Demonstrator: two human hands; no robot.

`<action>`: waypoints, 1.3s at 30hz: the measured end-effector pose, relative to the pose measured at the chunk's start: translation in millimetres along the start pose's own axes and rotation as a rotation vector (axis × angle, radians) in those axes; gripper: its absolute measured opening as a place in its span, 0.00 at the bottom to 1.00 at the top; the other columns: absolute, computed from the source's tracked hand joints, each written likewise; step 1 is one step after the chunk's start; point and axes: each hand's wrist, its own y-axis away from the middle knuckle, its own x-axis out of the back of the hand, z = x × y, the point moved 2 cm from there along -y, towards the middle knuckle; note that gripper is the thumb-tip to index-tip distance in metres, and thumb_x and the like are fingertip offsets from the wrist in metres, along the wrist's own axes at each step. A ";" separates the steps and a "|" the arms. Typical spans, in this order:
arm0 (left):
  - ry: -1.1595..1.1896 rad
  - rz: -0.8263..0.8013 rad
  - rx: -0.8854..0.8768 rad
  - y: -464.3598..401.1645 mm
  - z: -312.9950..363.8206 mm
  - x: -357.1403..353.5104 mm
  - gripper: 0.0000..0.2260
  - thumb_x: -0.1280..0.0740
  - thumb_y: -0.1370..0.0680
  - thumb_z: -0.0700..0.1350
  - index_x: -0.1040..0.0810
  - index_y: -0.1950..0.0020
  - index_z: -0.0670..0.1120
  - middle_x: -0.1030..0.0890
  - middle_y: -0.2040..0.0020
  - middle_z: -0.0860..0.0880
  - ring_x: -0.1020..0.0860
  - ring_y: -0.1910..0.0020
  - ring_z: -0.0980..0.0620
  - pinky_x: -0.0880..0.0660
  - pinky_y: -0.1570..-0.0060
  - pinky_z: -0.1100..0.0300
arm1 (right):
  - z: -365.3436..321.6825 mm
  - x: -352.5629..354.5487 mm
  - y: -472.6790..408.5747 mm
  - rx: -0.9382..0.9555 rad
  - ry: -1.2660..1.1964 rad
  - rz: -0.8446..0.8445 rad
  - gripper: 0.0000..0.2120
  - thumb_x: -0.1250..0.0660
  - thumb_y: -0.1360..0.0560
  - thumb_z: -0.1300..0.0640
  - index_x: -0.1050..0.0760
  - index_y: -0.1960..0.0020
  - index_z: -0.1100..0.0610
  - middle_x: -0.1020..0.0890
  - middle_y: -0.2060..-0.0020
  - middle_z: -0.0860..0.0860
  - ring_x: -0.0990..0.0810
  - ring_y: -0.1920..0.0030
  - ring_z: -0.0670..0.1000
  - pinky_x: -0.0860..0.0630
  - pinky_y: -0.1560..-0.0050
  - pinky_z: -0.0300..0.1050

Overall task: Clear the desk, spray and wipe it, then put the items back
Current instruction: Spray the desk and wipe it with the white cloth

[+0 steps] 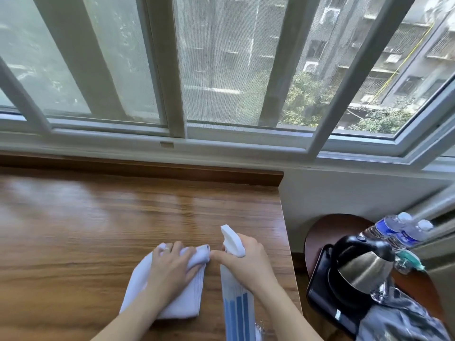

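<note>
A wooden desk [98,217] fills the left and middle of the head view, under a window. My left hand [170,267] grips a folded white cloth [182,301] that lies on the desk near its front edge. Just to its right, my right hand [248,262] holds a spray bottle [236,306] by the neck. Its white nozzle [231,238] points away from me and to the left, and my index finger rests on the trigger side. The bottle is clear with blue stripes.
The desk's right edge [286,242] runs close to my right hand. Beyond it a round brown side table [327,227] carries a black and steel kettle [362,264], two water bottles [398,232], a dark tray [320,291] and a crumpled plastic bag [403,318]. A raised wooden lip [172,172] borders the desk's back.
</note>
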 end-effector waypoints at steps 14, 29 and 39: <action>0.074 -0.107 0.049 59.2 22.5 12.6 0.16 0.33 0.31 0.63 0.22 0.55 0.53 0.26 0.61 0.50 0.25 0.62 0.43 0.35 0.57 0.49 | 3.7 -13.5 12.2 0.017 0.030 -0.016 0.21 0.25 0.35 0.41 0.26 0.60 0.58 0.26 0.70 0.44 0.29 0.68 0.43 0.32 0.64 0.41; -0.004 -0.133 0.046 -0.8 -0.6 11.0 0.17 0.38 0.32 0.61 0.20 0.59 0.50 0.26 0.64 0.47 0.25 0.66 0.43 0.32 0.62 0.51 | -8.0 -35.7 40.1 -0.038 -0.038 0.039 0.14 0.26 0.37 0.40 0.27 0.66 0.48 0.24 0.69 0.42 0.27 0.67 0.41 0.32 0.64 0.37; 0.085 -0.192 -0.028 73.3 8.5 33.0 0.18 0.32 0.34 0.61 0.17 0.53 0.50 0.26 0.63 0.46 0.25 0.65 0.42 0.30 0.62 0.50 | 0.8 -54.0 71.2 -0.106 -0.094 0.116 0.25 0.27 0.42 0.37 0.23 0.58 0.56 0.21 0.64 0.47 0.25 0.65 0.44 0.29 0.63 0.40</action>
